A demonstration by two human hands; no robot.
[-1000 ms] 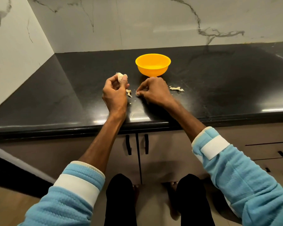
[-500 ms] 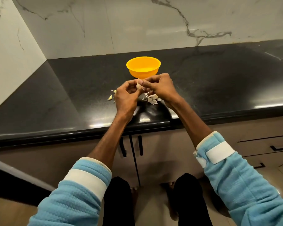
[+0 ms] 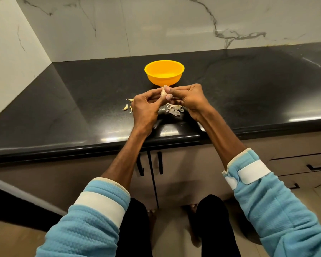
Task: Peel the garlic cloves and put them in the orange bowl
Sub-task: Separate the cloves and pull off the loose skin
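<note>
Left hand (image 3: 144,109), right hand (image 3: 191,99) around 1 garlic clove (image 3: 163,93)

A home kitchen; a black stone countertop (image 3: 63,101) meets a marble-veined backsplash (image 3: 156,25) at its far-left corner; handled cabinet doors (image 3: 119,173) and drawers (image 3: 304,164) sit below.

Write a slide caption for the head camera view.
The left hand and right hand pinch a garlic clove over peel scraps on the black countertop, near the orange bowl.

Light-blue fleece sleeves (image 3: 85,230) — each with a white band (image 3: 100,205) and cream cuff (image 3: 112,182) — black trousers (image 3: 135,230), bare feet (image 3: 192,207).
</note>
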